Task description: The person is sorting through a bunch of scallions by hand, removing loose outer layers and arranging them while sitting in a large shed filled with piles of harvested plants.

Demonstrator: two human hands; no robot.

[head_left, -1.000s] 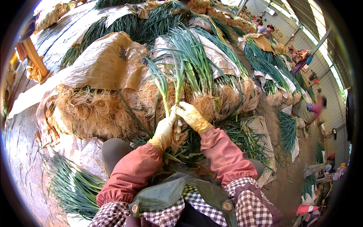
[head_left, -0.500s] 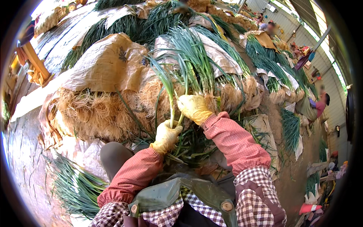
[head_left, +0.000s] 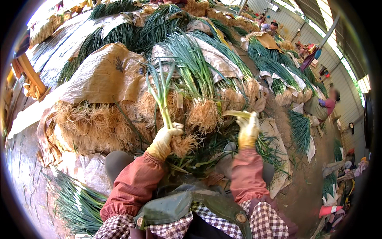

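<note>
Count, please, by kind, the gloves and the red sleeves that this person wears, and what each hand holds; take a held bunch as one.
Pale yellow gloves: 2
Red sleeves: 2
Green onion bunch, in the left hand: 1
Yellow-green leaf, in the right hand: 1
Total: 6

A clump of green onions (head_left: 166,109) slants from the left hand (head_left: 165,139), blue-green leaves (head_left: 160,87) far, shaggy tan roots (head_left: 184,145) near; rightward, a yellow-green leaf strip (head_left: 235,114) juts left from the right hand (head_left: 248,129).
</note>
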